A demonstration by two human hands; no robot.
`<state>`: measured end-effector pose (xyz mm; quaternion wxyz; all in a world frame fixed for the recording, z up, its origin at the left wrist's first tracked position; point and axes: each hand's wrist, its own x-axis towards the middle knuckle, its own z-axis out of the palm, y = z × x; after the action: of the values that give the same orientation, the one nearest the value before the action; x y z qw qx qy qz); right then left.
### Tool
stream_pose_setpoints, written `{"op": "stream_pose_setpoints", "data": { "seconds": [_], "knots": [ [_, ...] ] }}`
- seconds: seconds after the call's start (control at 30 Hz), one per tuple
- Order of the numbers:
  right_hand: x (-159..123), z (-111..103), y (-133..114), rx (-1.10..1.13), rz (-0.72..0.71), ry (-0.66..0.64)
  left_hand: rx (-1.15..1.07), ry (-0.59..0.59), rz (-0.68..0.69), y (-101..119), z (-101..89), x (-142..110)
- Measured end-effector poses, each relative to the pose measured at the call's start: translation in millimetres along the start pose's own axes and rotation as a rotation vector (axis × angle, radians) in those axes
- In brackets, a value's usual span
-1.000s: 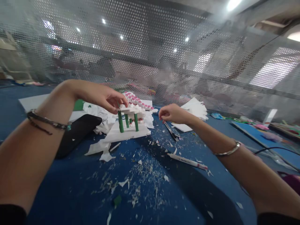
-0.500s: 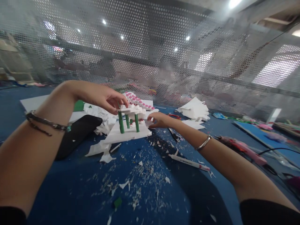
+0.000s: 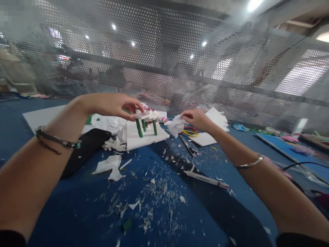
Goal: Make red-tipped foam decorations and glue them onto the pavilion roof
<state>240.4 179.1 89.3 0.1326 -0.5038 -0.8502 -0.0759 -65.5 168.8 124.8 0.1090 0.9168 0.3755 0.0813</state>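
Perforated mesh [image 3: 154, 61] rises behind a blue tabletop [image 3: 77, 202] strewn with pale shavings too many to count. Toward the far side, left of centre, a small white model [image 3: 145, 116] perches on green posts [image 3: 155, 127] above a white board [image 3: 133, 140]; whether every post bears on it, I cannot tell. The left hand [image 3: 114, 104] pinches the near-left edge of the model's top, fingers above and thumb lower down. The right hand [image 3: 196, 120] grips a crumpled white tissue [image 3: 177, 126] between its fingertips, beside the board and apart from the model. To handle these well, I would keep the left pinch light and level so the slim posts are not racked sideways, and hold the tissue by one corner, well clear of the posts. Counting up: one model, three posts plainly visible, one board, one tissue in the fingers, one marker [image 3: 207, 178], one slender dark tool [image 3: 187, 145], one flat black object [image 3: 84, 154] and one green scrap [image 3: 126, 224].
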Motion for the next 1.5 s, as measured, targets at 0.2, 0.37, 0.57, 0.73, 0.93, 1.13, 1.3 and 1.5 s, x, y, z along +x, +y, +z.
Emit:
{"op": "stream_pose_setpoints", "data": {
  "seconds": [0.2,0.37,0.57,0.73,0.93,1.13,1.3,1.5],
  "knots": [
    [-57,-58,15,0.029,0.115,0.307,0.139,0.065,0.148,24,27.2,39],
    [-87,-83,4,0.059,0.121,0.354,0.194,0.112,0.204,42,55.0,77],
    [-109,-100,-30,0.114,0.013,0.34,0.142,0.124,0.285,52,67.7,78],
    [-123,-92,-48,0.192,-0.075,0.321,-0.046,0.27,0.368,68,72.9,40],
    [-133,-75,-59,0.282,-0.115,0.261,0.087,0.408,0.59,88,91.8,-7],
    [-162,-46,-70,0.256,-0.223,0.064,0.46,0.442,0.882,92,118.2,-46],
    [-190,-21,-81,0.219,-0.132,-0.045,0.442,0.297,0.882,92,144.2,-64],
    [-197,-17,-75,0.233,0.053,0.01,0.36,0.243,0.842,85,146.8,-66]
  ]
}}
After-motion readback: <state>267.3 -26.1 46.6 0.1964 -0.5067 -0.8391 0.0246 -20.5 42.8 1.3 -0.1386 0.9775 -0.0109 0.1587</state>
